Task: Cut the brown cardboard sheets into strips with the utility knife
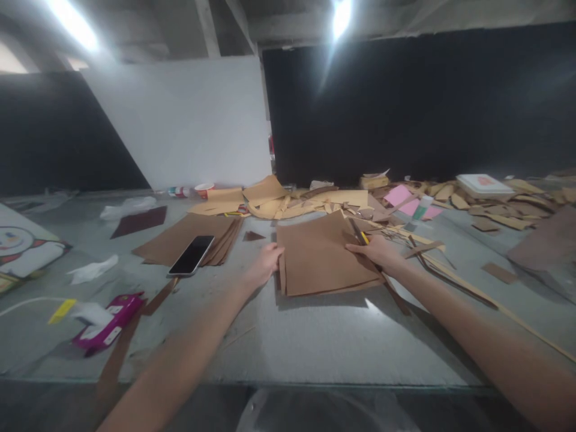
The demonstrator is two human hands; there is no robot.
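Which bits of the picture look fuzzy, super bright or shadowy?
In the head view, the left forearm looks smeary; in the head view, the right ceiling light glares; also in the head view, a shadow edges the brown sheets.

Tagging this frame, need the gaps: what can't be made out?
Head view, all four:
Left hand: fingertips hidden by the hand itself and brown sheets.
Dark-and-yellow tool: partly hidden by the right hand.
Sheet count: edges overlap and blur.
Printed panel, far left: cut off by the picture's left edge.
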